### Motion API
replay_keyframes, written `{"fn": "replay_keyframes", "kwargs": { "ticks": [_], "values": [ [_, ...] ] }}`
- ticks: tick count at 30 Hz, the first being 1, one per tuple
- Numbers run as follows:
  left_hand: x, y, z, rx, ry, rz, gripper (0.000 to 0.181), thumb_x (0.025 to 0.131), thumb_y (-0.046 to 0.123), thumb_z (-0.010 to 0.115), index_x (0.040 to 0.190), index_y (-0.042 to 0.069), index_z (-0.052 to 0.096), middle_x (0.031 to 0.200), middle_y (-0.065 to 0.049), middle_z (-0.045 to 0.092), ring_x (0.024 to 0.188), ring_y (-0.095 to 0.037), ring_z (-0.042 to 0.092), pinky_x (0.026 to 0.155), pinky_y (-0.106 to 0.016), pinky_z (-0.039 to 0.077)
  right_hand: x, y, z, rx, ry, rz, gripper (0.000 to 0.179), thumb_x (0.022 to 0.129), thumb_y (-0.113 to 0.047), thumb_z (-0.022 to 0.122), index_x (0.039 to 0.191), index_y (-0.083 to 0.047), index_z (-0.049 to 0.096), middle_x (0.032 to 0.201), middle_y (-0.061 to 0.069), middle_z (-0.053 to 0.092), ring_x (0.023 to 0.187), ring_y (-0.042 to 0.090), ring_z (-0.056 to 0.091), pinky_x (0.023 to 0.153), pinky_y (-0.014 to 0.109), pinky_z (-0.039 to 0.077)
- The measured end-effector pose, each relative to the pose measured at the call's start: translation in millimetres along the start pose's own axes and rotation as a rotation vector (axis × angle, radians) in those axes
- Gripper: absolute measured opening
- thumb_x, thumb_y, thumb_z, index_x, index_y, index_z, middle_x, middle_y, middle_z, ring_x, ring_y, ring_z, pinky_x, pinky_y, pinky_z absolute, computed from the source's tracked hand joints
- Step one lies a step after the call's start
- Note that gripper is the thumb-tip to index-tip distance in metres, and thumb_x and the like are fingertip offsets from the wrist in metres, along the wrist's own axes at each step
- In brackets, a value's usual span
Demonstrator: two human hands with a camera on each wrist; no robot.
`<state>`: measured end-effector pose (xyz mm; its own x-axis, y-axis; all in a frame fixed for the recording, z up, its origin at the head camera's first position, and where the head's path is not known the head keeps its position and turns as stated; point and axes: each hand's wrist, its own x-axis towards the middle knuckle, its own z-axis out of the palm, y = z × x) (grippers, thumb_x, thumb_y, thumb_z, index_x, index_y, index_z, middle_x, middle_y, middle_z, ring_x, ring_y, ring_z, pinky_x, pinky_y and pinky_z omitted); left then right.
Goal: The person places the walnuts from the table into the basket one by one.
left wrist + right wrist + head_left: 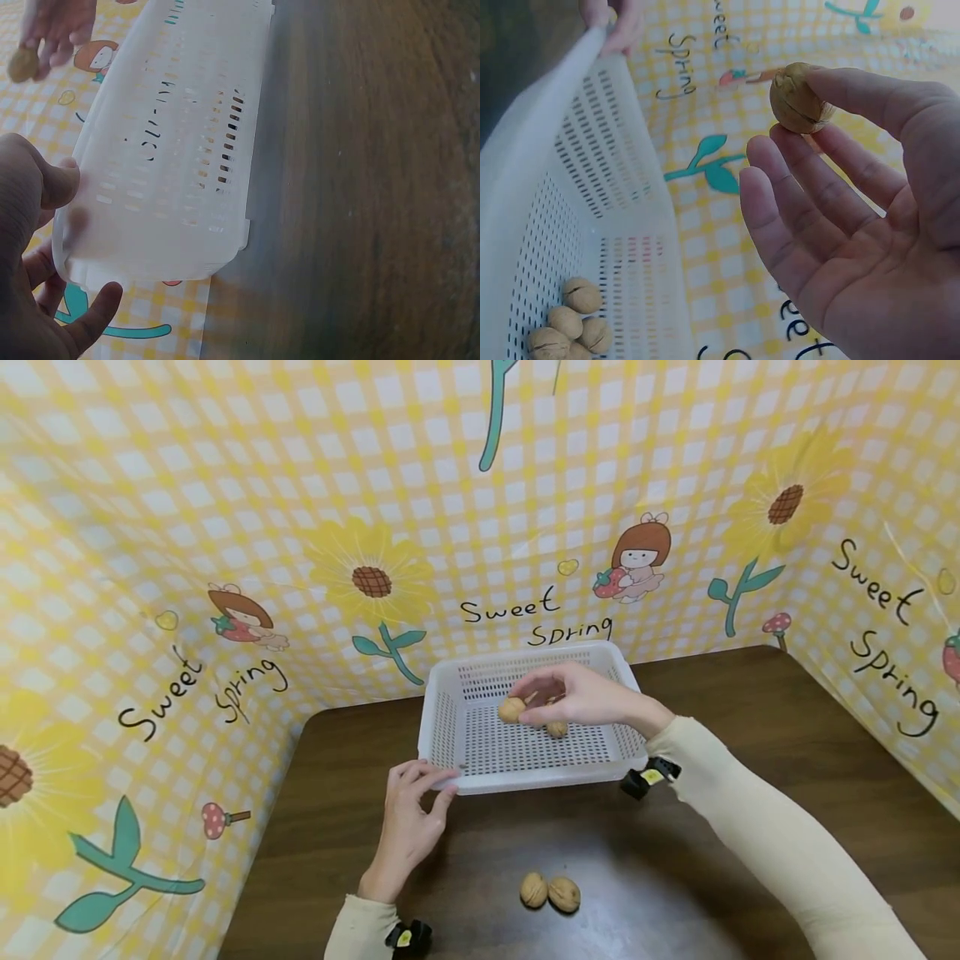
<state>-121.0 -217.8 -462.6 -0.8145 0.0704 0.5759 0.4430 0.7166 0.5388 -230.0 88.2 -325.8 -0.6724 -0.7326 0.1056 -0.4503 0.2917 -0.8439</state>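
My right hand (573,695) pinches a walnut (512,710) between thumb and fingertips, over the white plastic basket (517,781). In the right wrist view the same walnut (801,97) shows a dark seam. My left hand (412,818) grips the basket's near left corner; the left wrist view shows the thumb (60,184) at the rim and fingers around the corner. Inside the basket several walnuts (566,321) lie clustered, mostly hidden behind my right hand in the head view. Two more walnuts, one on the left (534,890) and one on the right (564,894), sit side by side on the table.
The dark brown wooden table (337,760) carries the basket near its back edge. A yellow-checked cloth (465,510) with sunflowers and lettering rises behind and along both sides. Each wrist wears a black strap device, such as the right one (649,777).
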Motion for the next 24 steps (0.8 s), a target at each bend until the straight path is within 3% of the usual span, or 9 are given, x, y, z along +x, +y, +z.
{"fn": "replay_keyframes", "kwargs": {
  "ticks": [6,13,15,20,24],
  "values": [
    [2.1,0.9,-1.0,0.003,0.010,0.009,0.018,0.087,0.006,0.084,0.104,0.013,0.085,0.104,-0.008,0.073,0.122,-0.038,0.054,0.106,-0.053,0.041,26.9,16,-3,-0.025,0.004,0.094,0.046,0.097,-0.029,0.078,0.139,-0.011,0.069,0.132,0.005,0.075,0.124,0.023,0.071,0.108,0.047,0.055],
    [2.3,-0.2,-2.7,0.005,0.009,0.007,0.019,0.087,0.005,0.084,0.104,0.013,0.085,0.104,-0.009,0.073,0.122,-0.038,0.054,0.105,-0.054,0.041,53.4,43,0,0.034,-0.006,0.214,0.045,0.098,-0.027,0.076,0.140,-0.012,0.068,0.130,0.010,0.074,0.090,0.019,0.075,0.095,0.041,0.059],
    [2.0,-0.9,-2.3,0.004,0.006,0.003,0.019,0.087,0.005,0.084,0.104,0.013,0.085,0.104,-0.009,0.073,0.122,-0.038,0.054,0.105,-0.054,0.041,60.9,52,3,0.015,-0.014,0.228,0.043,0.097,-0.028,0.077,0.137,-0.012,0.069,0.130,0.009,0.074,0.088,0.017,0.074,0.096,0.042,0.059],
    [0.3,-1.7,-1.1,0.004,-0.002,-0.009,0.018,0.088,0.007,0.084,0.105,0.014,0.085,0.105,-0.007,0.073,0.123,-0.037,0.054,0.106,-0.055,0.041,74.3,74,11,0.023,-0.044,0.284,0.042,0.096,-0.027,0.078,0.134,-0.012,0.070,0.126,0.008,0.075,0.102,0.032,0.074,0.097,0.053,0.059],
    [-1.1,-1.2,-0.6,0.006,-0.007,-0.011,0.018,0.088,0.007,0.084,0.105,0.014,0.085,0.105,-0.007,0.073,0.123,-0.037,0.054,0.106,-0.057,0.042,78.9,88,15,0.050,-0.068,0.355,0.045,0.096,-0.028,0.079,0.136,-0.012,0.069,0.129,0.008,0.073,0.115,0.042,0.069,0.096,0.050,0.060]
  ]
}}
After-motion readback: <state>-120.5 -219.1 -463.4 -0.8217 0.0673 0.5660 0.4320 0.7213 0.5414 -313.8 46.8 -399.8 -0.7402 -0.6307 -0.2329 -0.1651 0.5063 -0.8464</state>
